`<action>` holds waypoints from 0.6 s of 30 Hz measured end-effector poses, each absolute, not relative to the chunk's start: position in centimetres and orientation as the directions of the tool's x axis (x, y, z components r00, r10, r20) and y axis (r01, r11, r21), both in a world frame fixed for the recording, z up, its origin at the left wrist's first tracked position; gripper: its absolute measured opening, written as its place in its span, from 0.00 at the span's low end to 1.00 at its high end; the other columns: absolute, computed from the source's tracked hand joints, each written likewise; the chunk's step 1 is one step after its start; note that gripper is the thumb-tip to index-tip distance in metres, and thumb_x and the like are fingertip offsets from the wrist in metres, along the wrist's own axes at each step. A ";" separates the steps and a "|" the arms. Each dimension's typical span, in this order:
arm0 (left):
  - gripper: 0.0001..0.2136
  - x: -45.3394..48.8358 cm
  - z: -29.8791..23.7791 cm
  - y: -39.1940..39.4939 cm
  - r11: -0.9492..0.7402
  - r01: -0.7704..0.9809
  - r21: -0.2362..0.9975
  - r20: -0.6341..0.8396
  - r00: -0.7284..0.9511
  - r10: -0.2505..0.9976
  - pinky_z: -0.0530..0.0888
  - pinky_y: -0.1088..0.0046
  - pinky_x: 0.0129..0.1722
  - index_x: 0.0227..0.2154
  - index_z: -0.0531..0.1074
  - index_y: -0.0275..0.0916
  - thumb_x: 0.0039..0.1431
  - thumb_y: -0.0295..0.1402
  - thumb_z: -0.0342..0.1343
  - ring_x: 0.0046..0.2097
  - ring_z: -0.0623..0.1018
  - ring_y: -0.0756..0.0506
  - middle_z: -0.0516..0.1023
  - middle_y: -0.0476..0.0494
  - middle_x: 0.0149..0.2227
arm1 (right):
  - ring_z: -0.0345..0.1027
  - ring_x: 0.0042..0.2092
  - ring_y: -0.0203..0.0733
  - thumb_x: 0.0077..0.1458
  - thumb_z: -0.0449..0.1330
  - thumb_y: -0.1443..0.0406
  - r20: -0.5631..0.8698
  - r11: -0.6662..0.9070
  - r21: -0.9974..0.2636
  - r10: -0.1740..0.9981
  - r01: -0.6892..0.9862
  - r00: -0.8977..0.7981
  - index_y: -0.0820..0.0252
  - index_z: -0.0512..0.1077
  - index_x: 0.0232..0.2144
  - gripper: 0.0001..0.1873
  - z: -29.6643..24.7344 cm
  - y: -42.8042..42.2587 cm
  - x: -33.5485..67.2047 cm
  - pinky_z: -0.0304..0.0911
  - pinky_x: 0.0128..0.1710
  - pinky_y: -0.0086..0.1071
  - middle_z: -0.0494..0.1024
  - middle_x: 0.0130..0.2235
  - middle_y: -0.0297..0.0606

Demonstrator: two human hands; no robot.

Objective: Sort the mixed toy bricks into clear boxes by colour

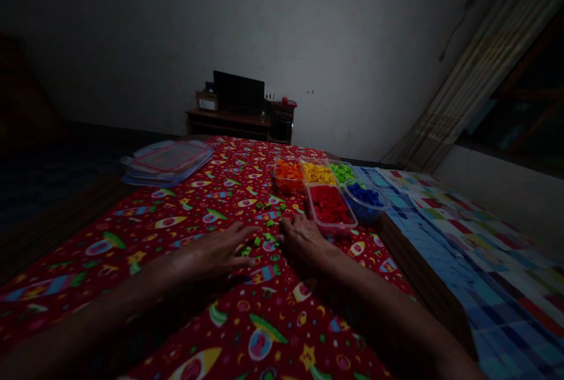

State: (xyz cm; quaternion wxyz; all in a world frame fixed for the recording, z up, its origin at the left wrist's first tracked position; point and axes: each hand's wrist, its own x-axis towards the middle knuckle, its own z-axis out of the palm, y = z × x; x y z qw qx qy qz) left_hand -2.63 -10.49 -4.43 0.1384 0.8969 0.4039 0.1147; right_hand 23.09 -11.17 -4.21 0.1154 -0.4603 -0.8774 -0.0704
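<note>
Small green blocks (257, 242) lie scattered on the red patterned tablecloth (240, 306) between my two hands. My left hand (222, 249) is open just left of them, fingers spread, thumb apart, holding nothing that shows. To their right, my right hand (302, 236) is low on the cloth with its fingers bent down and together. Its fingertips are right beside some green blocks; what they grip, if anything, is hidden. Just beyond this hand stands a clear box of red blocks (329, 205).
Behind the red box are clear containers of orange blocks (289, 173), yellow blocks (318, 173) and green blocks (342, 173). A round tub of blue blocks (365, 197) stands at the right. Stacked lids (170, 160) lie at the left edge. A checked bed (467, 262) adjoins the table.
</note>
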 end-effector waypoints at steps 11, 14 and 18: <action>0.21 0.8 -7.4 -9.9 -0.695 0.671 0.259 0.363 0.599 0.714 0.69 0.62 0.53 0.57 0.61 0.46 0.63 0.44 0.46 0.54 0.71 0.40 0.69 0.40 0.56 | 0.55 0.58 0.49 0.62 0.45 0.69 0.508 0.739 -0.161 0.630 0.654 -0.587 0.63 0.44 0.62 0.27 -7.5 -10.8 25.5 0.58 0.54 0.46 0.63 0.54 0.55; 0.21 1.8 -7.3 -9.5 -0.682 0.706 0.190 0.339 0.605 0.720 0.69 0.60 0.52 0.56 0.61 0.43 0.63 0.44 0.46 0.54 0.72 0.39 0.68 0.37 0.56 | 0.56 0.57 0.50 0.61 0.46 0.70 0.511 0.734 -0.182 0.639 0.655 -0.574 0.62 0.41 0.63 0.31 -7.5 -10.0 25.2 0.58 0.54 0.48 0.63 0.54 0.55; 0.15 2.8 -7.1 -9.2 -0.667 0.728 0.157 0.317 0.603 0.732 0.73 0.64 0.45 0.52 0.64 0.42 0.64 0.37 0.45 0.47 0.75 0.41 0.71 0.36 0.52 | 0.56 0.57 0.49 0.60 0.46 0.70 0.441 0.715 -0.171 0.671 0.678 -0.596 0.59 0.42 0.63 0.31 -6.9 -9.0 24.5 0.57 0.54 0.50 0.62 0.54 0.53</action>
